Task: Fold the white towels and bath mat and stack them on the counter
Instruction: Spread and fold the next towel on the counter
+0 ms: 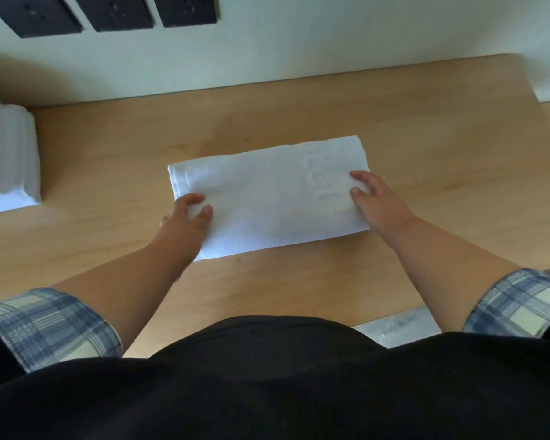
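On the wooden counter (pixel 299 115), mid-worktop, 1 folded white towel (pixel 267 198) lies flat. The left hand (pixel 185 220) rests bent fingers on its left end, grip unclear; the right hand (pixel 375 201) presses spread fingers on its right. A folded stack (pixel 7 154) sits at the left edge, so stacking likely remains.

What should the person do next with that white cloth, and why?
Probably fold its right end over the left: the towel lies flat on the counter as a long strip, left hand and right hand resting on its ends.
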